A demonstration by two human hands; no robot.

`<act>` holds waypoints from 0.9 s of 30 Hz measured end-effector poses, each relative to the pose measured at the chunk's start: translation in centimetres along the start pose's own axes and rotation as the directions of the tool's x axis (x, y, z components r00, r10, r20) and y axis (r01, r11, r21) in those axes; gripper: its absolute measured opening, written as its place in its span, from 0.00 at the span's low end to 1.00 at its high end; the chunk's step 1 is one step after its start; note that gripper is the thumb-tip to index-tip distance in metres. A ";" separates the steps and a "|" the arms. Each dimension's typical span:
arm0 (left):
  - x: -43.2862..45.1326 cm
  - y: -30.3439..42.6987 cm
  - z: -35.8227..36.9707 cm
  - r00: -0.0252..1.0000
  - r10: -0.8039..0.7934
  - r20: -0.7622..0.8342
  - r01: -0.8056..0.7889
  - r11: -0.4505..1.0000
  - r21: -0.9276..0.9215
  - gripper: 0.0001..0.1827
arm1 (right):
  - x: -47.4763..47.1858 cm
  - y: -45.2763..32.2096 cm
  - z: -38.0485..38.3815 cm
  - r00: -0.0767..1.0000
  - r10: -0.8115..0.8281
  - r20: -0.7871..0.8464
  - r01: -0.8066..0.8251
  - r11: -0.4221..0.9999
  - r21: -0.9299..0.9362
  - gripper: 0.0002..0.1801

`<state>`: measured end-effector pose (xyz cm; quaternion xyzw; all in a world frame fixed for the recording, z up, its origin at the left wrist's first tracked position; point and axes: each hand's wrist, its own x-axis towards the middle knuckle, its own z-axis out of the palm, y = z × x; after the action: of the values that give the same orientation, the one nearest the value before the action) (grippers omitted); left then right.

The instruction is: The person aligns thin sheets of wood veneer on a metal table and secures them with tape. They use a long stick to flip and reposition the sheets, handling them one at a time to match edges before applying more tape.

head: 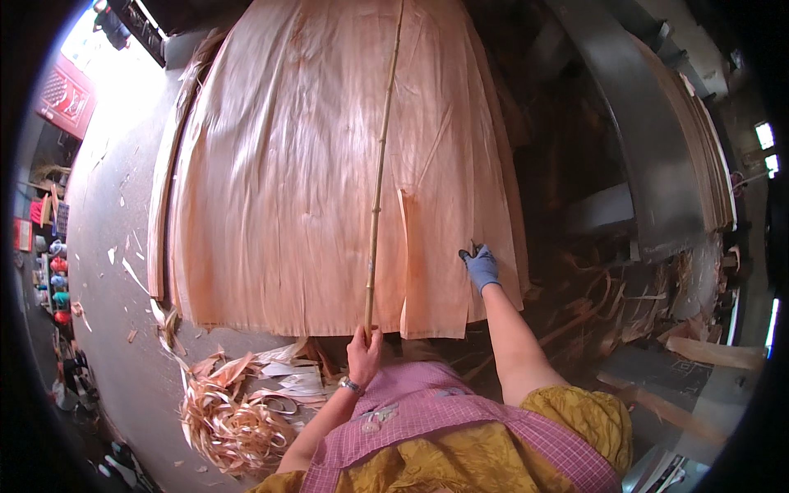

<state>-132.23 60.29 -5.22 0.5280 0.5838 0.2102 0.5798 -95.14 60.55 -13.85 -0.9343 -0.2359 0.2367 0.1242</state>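
Note:
A large stack of thin wood veneer sheets [333, 246] spreads out before me, its near edge ragged. A long, jointed bamboo pole [377, 185] lies lengthwise over the veneer, and my left hand [364, 357], bare with a wristwatch, is closed around its near end. My right hand [482, 266], in a blue glove with dark fingertips, is on the right part of the top sheet. Some small dark tool [474, 248] shows at its fingers; its kind cannot be told. Left of my right hand, a narrow split [404, 246] with a raised edge runs through the veneer.
Curled veneer strips [237, 425] lie heaped on the floor at the lower left. Another veneer stack [709, 154] stands beside a dark metal machine surface [666, 185] at the right. Wood scraps [715, 351] litter the right side. A person [113, 26] is at the far upper left.

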 end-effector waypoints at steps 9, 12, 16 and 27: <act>-0.9 -0.2 0.7 0.999 -0.012 0.029 0.004 0.970 0.244 0.17 | -1.2 -3.1 -0.6 0.974 -0.194 0.121 0.027 0.621 0.783 0.34; -0.8 0.3 0.4 0.998 -0.032 0.048 0.018 0.964 0.266 0.18 | -3.9 -8.0 -4.1 0.958 -0.267 0.104 0.039 0.480 0.876 0.34; -0.9 -0.9 -0.1 0.997 -0.038 0.062 0.025 0.977 0.211 0.17 | -5.2 -13.4 -3.3 0.890 -0.440 0.124 -0.001 0.271 0.963 0.35; -1.6 -5.9 0.0 0.816 -0.037 0.577 0.283 0.896 -0.342 0.41 | -6.4 -21.0 2.4 0.696 -0.606 0.386 0.021 0.554 0.833 0.42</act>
<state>-134.79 56.84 -9.52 0.3793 0.3750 0.1150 0.8380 -109.29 75.62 -6.26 -0.5807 -0.3119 0.5873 0.4697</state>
